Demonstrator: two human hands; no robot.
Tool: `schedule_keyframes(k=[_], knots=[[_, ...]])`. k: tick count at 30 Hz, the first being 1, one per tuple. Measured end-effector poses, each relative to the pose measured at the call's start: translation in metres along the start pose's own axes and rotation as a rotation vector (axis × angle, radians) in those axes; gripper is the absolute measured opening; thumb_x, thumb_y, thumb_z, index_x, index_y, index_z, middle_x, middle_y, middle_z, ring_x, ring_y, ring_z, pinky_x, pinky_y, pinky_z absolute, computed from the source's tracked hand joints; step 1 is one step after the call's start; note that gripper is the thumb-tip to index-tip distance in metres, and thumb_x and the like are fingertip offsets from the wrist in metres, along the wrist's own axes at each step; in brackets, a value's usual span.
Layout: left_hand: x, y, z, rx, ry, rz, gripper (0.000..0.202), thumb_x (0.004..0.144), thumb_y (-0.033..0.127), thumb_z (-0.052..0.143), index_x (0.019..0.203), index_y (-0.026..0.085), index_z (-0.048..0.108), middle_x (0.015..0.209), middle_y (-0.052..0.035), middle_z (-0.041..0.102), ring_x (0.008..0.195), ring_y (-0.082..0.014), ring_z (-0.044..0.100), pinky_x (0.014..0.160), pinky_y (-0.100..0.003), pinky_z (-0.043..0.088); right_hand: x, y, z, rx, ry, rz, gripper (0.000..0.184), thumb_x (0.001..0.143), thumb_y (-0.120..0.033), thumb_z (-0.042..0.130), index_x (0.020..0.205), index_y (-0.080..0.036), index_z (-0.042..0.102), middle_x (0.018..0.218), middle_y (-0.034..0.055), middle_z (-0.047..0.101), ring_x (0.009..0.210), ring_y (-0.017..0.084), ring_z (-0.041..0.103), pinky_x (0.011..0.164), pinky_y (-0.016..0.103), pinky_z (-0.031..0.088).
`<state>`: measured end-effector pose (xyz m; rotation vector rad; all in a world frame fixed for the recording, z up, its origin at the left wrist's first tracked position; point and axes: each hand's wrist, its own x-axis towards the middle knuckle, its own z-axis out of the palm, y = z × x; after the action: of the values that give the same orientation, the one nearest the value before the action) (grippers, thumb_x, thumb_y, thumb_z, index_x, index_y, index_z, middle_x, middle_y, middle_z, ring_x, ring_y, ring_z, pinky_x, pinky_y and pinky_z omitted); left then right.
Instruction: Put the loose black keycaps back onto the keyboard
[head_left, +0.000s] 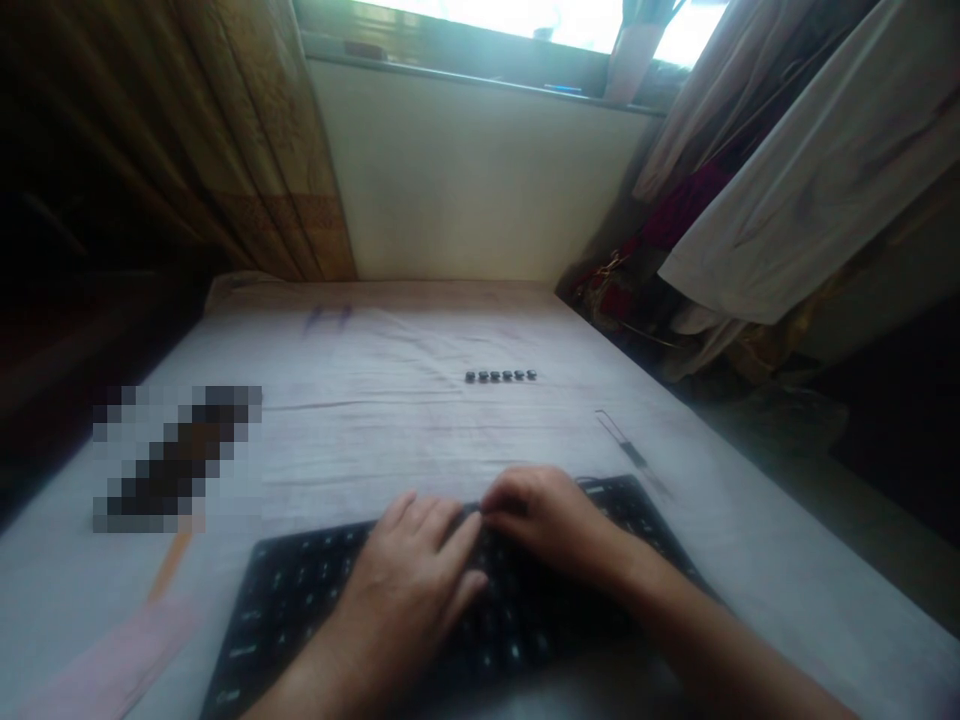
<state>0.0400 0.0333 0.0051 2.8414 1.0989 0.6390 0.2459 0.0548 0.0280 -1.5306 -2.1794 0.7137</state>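
A black keyboard [514, 625] lies flat in front of me, its surface partly hidden by my hands and blurred. My left hand [412, 570] rests over its middle-left part, palm down, with the fingers stretched out. At the upper edge, my right hand [551, 515] is curled with thumb and fingers pinched together. Whatever the pinch holds, if anything, is too small or hidden to make out. The two hands meet near the index fingers. Beyond the keyboard, several small dark keycaps [495, 376] stand in a neat row.
Right of the keyboard lies a thin wire tool with a dark middle [634, 453]. At left is a pixelated dark object [180, 455], with an orange strip [169, 565] and pink cloth [116, 655] below it. White cloth [360, 440] covers the surface. Garments [795, 190] hang at right.
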Motion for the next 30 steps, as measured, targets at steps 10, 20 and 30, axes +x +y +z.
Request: schedule_keyframes(k=[10, 20, 30], knots=[[0.0, 0.0, 0.001, 0.009, -0.015, -0.002, 0.03, 0.093, 0.029, 0.057, 0.122, 0.023, 0.061, 0.117, -0.0073, 0.065, 0.107, -0.0257, 0.061, 0.103, -0.05, 0.043, 0.001, -0.003, 0.002, -0.018, 0.007, -0.014, 0.012, 0.079, -0.014, 0.069, 0.077, -0.022, 0.078, 0.078, 0.0021, 0.075, 0.072, 0.015, 0.069, 0.07, 0.024, 0.05], [0.0, -0.012, -0.008, -0.11, -0.083, -0.055, 0.03, 0.095, 0.03, 0.053, 0.123, 0.025, 0.062, 0.122, -0.0074, 0.065, 0.109, -0.0268, 0.061, 0.097, -0.05, 0.048, 0.013, 0.02, -0.027, 0.159, 0.072, 0.168, 0.015, 0.083, -0.023, 0.063, 0.086, -0.018, 0.077, 0.086, 0.0042, 0.078, 0.082, 0.019, 0.071, 0.079, 0.029, 0.053], [-0.003, -0.037, -0.007, -0.115, -0.179, -0.219, 0.023, 0.094, 0.027, 0.051, 0.109, 0.025, 0.068, 0.1, -0.0037, 0.072, 0.09, -0.0227, 0.068, 0.081, -0.037, 0.056, 0.094, 0.045, -0.039, -0.409, 0.197, 0.23, 0.022, 0.09, -0.024, 0.057, 0.099, -0.026, 0.077, 0.105, 0.0046, 0.075, 0.094, 0.02, 0.068, 0.08, 0.028, 0.049]])
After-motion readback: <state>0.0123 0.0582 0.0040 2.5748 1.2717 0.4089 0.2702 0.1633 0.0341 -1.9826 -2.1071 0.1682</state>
